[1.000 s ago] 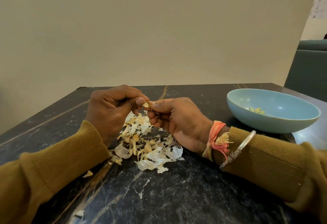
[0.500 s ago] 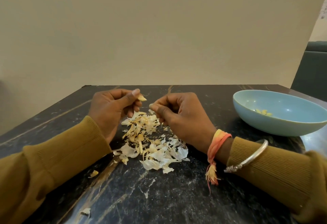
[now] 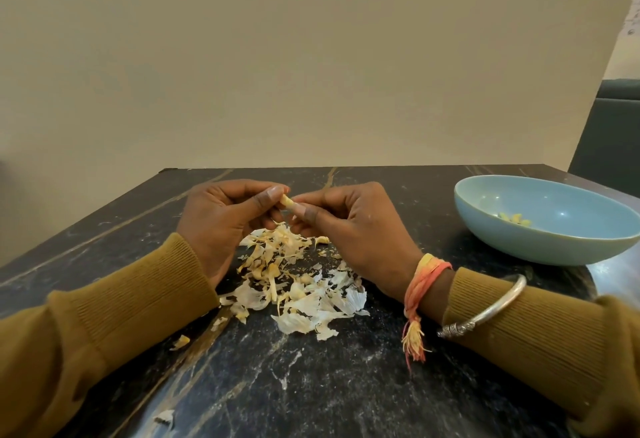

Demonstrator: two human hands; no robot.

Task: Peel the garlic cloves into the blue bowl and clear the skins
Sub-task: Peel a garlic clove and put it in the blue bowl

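Note:
A small pale garlic clove (image 3: 286,201) is pinched between the thumb and fingers of my left hand (image 3: 221,221). My right hand (image 3: 349,226) meets it from the right, its thumb and fingertips pinching the same clove. Both hands hover just above a heap of white and yellowish garlic skins (image 3: 294,285) on the black marble table (image 3: 311,385). The blue bowl (image 3: 540,240) stands at the right with a few peeled cloves (image 3: 514,219) inside.
Stray skin flakes lie on the table at the near left (image 3: 180,341) and near the front edge (image 3: 165,417). A plain beige wall rises behind the table. A dark green seat (image 3: 613,133) stands at the far right.
Half a second ago my hands were apart, the clove in the left only. They have come together again and both pinch the clove.

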